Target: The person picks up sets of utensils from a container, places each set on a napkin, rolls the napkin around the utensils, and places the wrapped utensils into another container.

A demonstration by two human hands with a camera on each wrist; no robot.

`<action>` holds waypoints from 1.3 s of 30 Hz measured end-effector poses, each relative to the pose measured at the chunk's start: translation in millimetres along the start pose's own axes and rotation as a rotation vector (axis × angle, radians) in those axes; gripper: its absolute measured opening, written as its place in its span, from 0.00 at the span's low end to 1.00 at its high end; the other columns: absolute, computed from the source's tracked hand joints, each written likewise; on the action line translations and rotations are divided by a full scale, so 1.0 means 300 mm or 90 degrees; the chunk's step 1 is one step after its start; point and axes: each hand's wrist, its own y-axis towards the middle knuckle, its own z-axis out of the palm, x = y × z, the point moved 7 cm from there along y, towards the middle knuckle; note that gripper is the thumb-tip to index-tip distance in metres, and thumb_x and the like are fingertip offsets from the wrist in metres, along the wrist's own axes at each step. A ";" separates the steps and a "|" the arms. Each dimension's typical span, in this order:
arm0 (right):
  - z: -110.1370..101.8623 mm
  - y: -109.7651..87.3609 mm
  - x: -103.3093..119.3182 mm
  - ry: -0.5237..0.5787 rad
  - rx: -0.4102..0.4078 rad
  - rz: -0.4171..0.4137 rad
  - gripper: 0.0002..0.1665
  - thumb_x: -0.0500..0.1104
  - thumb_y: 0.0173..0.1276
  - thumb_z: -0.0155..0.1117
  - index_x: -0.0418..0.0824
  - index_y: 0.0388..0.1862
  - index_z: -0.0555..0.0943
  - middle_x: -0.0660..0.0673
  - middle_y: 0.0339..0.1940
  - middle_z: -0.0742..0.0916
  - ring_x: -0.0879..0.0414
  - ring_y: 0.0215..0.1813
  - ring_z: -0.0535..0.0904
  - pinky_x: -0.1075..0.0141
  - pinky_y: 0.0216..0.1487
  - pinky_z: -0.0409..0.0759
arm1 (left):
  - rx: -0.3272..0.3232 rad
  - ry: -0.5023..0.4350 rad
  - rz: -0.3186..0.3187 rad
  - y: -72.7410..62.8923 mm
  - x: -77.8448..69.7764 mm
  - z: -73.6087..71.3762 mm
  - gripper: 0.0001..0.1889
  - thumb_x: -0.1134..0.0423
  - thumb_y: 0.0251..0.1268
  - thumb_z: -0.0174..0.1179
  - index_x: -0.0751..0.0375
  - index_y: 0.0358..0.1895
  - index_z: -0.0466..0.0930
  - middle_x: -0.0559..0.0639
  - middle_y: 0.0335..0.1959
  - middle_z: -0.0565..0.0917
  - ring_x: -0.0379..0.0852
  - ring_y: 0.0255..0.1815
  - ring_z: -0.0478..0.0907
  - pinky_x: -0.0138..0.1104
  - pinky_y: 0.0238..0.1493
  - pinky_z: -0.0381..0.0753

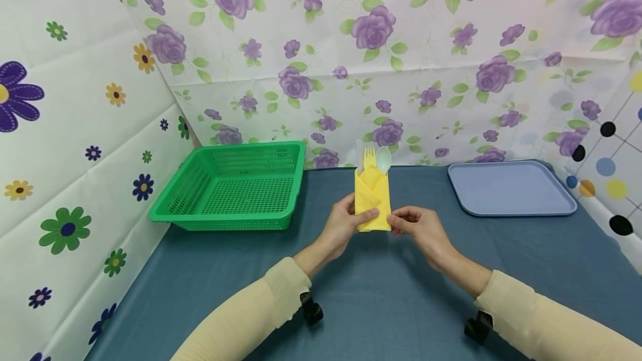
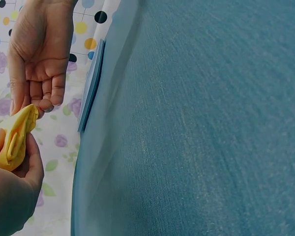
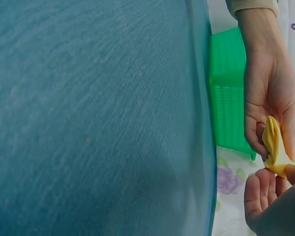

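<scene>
A folded yellow napkin (image 1: 373, 196) is held upright above the table, seen near the middle of the head view. Out of its top stick a clear knife (image 1: 359, 156), a yellow fork (image 1: 369, 157) and a pale spoon (image 1: 383, 159). My left hand (image 1: 345, 222) grips the napkin's left side, thumb across the front. On the other side my right hand (image 1: 418, 231) pinches the lower right corner between thumb and fingers. Both wrist views show the napkin's bottom end (image 2: 18, 140) between the two hands; the cutlery is hidden there.
A green plastic basket (image 1: 225, 222) stands at the back left of the blue-covered table (image 1: 396, 305). At the back right lies a flat blue-grey tray (image 1: 511, 188). Flower-patterned cloth (image 1: 321, 43) hangs behind the table, with more patterned cloth along both sides.
</scene>
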 end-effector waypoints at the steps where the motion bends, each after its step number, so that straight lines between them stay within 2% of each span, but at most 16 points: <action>1: 0.001 0.000 -0.002 -0.002 -0.002 0.002 0.20 0.45 0.77 0.68 0.27 0.51 0.84 0.36 0.36 0.88 0.43 0.41 0.85 0.52 0.52 0.86 | -0.001 -0.002 0.001 0.000 0.000 0.000 0.22 0.63 0.71 0.70 0.60 0.65 0.79 0.55 0.51 0.87 0.46 0.47 0.87 0.38 0.48 0.89; 11: 0.005 0.005 -0.018 -0.008 -0.022 0.018 0.13 0.40 0.76 0.68 0.28 0.46 0.86 0.41 0.31 0.88 0.38 0.42 0.85 0.45 0.54 0.84 | -0.008 -0.001 -0.011 -0.004 0.011 -0.001 0.23 0.62 0.71 0.70 0.60 0.65 0.79 0.55 0.52 0.87 0.47 0.48 0.87 0.39 0.49 0.89; 20: 0.016 -0.008 -0.028 0.001 -0.017 0.027 0.19 0.47 0.75 0.70 0.30 0.49 0.85 0.39 0.38 0.89 0.45 0.40 0.86 0.54 0.50 0.86 | -0.029 -0.003 0.012 0.010 0.004 -0.017 0.23 0.64 0.70 0.70 0.62 0.66 0.78 0.56 0.52 0.87 0.46 0.48 0.87 0.38 0.49 0.88; 29: 0.019 -0.006 -0.018 -0.004 -0.014 0.019 0.17 0.43 0.76 0.69 0.28 0.48 0.86 0.37 0.37 0.89 0.44 0.40 0.85 0.54 0.48 0.87 | -0.018 -0.003 0.004 0.007 0.000 -0.014 0.23 0.63 0.70 0.71 0.62 0.65 0.78 0.56 0.52 0.87 0.46 0.48 0.87 0.38 0.48 0.88; 35: 0.020 -0.001 -0.023 0.017 0.000 0.013 0.15 0.40 0.76 0.68 0.26 0.47 0.85 0.35 0.37 0.89 0.44 0.40 0.86 0.54 0.47 0.87 | -0.009 -0.009 -0.002 0.008 0.000 -0.012 0.23 0.63 0.71 0.70 0.63 0.66 0.78 0.56 0.52 0.87 0.46 0.48 0.87 0.38 0.49 0.88; 39: 0.023 0.000 -0.026 0.031 0.007 0.011 0.16 0.41 0.77 0.67 0.26 0.49 0.84 0.36 0.37 0.89 0.46 0.40 0.86 0.55 0.47 0.88 | -0.014 -0.003 0.004 0.007 -0.009 -0.014 0.24 0.63 0.71 0.70 0.62 0.66 0.77 0.56 0.53 0.87 0.46 0.49 0.87 0.38 0.50 0.88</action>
